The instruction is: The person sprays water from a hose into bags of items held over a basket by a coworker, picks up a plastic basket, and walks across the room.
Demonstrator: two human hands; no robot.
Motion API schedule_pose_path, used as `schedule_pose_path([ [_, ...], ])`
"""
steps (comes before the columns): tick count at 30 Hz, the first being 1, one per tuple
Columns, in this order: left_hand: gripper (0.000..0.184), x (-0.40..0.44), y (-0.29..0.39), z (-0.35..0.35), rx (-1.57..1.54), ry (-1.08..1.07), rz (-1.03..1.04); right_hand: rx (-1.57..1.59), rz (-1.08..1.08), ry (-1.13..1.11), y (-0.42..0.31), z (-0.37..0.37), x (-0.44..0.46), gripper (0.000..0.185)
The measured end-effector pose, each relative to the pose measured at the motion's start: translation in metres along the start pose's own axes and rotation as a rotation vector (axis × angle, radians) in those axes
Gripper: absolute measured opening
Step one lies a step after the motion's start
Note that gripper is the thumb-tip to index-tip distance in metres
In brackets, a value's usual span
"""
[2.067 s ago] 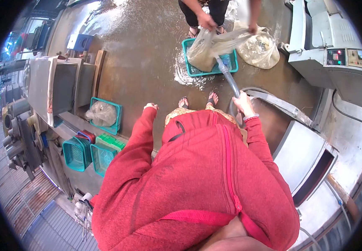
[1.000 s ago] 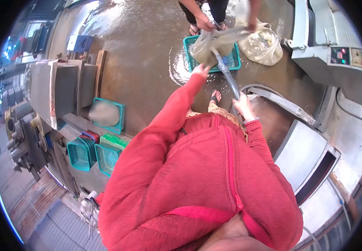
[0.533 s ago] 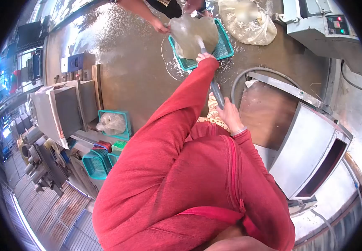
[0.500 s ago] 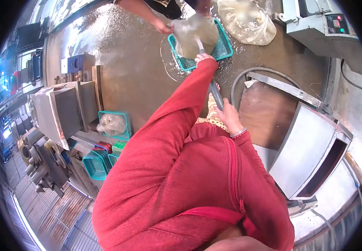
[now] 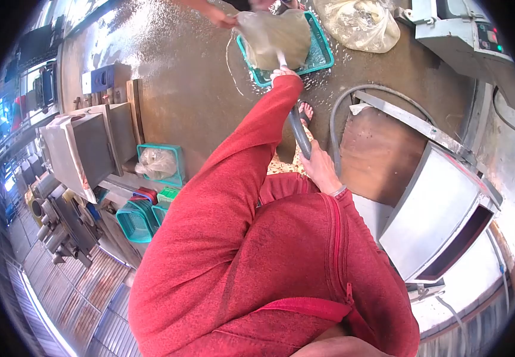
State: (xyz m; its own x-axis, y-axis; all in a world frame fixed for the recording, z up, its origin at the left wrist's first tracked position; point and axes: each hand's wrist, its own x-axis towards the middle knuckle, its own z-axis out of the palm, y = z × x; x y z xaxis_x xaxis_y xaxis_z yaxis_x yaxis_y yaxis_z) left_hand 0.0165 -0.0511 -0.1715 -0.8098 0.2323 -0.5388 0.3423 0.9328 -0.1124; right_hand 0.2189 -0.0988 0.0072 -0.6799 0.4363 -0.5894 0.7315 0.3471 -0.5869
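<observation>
My left hand (image 5: 285,73) is closed round the front part of a grey hose (image 5: 298,130), near its pale nozzle. Lower down the same hose, my right hand (image 5: 321,168) grips it. The nozzle points at a cloudy plastic bag (image 5: 277,38), which sits over a teal basket (image 5: 323,50) on the wet floor. A co-worker's hand (image 5: 224,20) holds the left edge of the bag; the co-worker's other hand is blurred at the top edge.
Another full plastic bag (image 5: 364,24) lies right of the basket. A grey machine (image 5: 465,41) stands at upper right, a white metal box (image 5: 439,208) at lower right. Teal baskets (image 5: 135,221) and a basket with a bag (image 5: 181,166) are at left. The hose loops along the floor.
My left hand has come from beside my body to the front of the hose. The view has shifted, and the bag now spreads wider over the basket.
</observation>
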Motion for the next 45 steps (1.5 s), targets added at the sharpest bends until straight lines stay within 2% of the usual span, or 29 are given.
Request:
schedule_pose_path([
  [4, 0.028, 0.010, -0.004, 0.012, -0.041, 0.101, -0.020, 0.011, 0.013, -0.013, -0.004, -0.001, 0.003, 0.030],
  [12, 0.031, 0.003, -0.013, 0.001, 0.021, 0.206, 0.117, -0.007, 0.021, -0.008, -0.013, -0.001, 0.002, 0.030],
  [15, 0.036, 0.016, -0.014, 0.018, 0.021, 0.237, 0.243, -0.028, 0.004, 0.004, -0.013, 0.000, 0.001, 0.031],
  [18, 0.040, 0.005, -0.017, -0.010, -0.116, 0.100, 0.234, -0.018, -0.008, 0.014, -0.015, 0.000, 0.000, 0.032],
  [21, 0.041, 0.002, -0.015, -0.016, -0.083, 0.130, 0.231, -0.011, -0.018, 0.037, -0.017, 0.000, 0.000, 0.032],
  [24, 0.034, 0.003, -0.012, -0.017, -0.017, 0.220, 0.257, -0.025, -0.028, 0.063, -0.014, 0.003, 0.003, 0.031],
  [27, 0.028, -0.001, 0.006, -0.029, -0.030, 0.225, 0.055, -0.035, -0.013, 0.062, -0.015, 0.006, 0.007, 0.033],
  [30, 0.026, -0.005, 0.013, -0.033, 0.047, 0.175, 0.097, -0.015, 0.048, 0.004, -0.024, 0.005, 0.010, 0.037],
  [32, 0.030, -0.004, 0.006, -0.039, -0.034, 0.143, 0.370, 0.014, 0.027, 0.013, -0.033, 0.000, 0.006, 0.039],
  [34, 0.035, -0.004, -0.006, -0.047, -0.106, 0.108, 0.640, 0.160, 0.009, 0.039, -0.033, -0.007, 0.002, 0.031],
  [35, 0.042, -0.014, -0.008, -0.063, -0.121, 0.013, 0.568, 0.209, -0.005, 0.039, -0.033, -0.022, -0.002, 0.027],
  [38, 0.044, -0.025, -0.025, -0.091, -0.073, 0.054, 0.942, 0.260, -0.066, 0.043, -0.007, -0.059, -0.012, 0.019],
  [41, 0.039, -0.032, -0.023, -0.099, -0.124, 0.045, 1.100, 0.138, -0.085, -0.018, 0.000, -0.086, -0.027, 0.017],
  [44, 0.038, -0.043, -0.017, -0.108, -0.109, 0.036, 1.237, 0.142, -0.116, -0.016, 0.009, -0.079, -0.035, 0.017],
  [45, 0.039, -0.041, -0.011, -0.101, -0.082, 0.012, 1.242, 0.269, -0.125, -0.018, 0.007, -0.075, -0.040, 0.017],
])
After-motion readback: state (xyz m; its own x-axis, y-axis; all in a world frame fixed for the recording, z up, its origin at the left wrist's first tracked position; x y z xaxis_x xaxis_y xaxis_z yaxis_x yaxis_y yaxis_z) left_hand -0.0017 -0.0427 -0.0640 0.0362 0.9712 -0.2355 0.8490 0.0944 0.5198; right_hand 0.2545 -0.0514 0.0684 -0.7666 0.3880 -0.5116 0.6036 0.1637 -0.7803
